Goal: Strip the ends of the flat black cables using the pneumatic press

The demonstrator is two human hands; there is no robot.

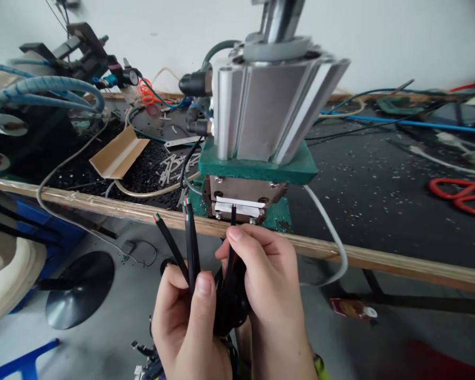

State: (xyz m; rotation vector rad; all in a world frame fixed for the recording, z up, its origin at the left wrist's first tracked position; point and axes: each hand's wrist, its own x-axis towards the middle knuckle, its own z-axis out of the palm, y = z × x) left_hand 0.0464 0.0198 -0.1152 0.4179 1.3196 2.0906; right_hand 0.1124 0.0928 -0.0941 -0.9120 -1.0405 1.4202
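Several black cables (190,248) stand up out of my left hand (193,322), which is closed around them. Their tips show small red, green and white wire ends. My right hand (261,269) pinches a single black cable (233,214) between thumb and fingers. That cable's tip is at the white-edged slot of a pneumatic press (261,111) with a metal cylinder and a green plate. More black cable is bunched between my palms, partly hidden by my fingers.
The press stands at the front edge of a dark workbench (364,211). Left of it lie a folded cardboard piece (119,153) and grey offcuts (174,169). Red-handled scissors (459,195) lie at right. A white hose (328,227) hangs over the edge. A second machine (35,105) stands left.
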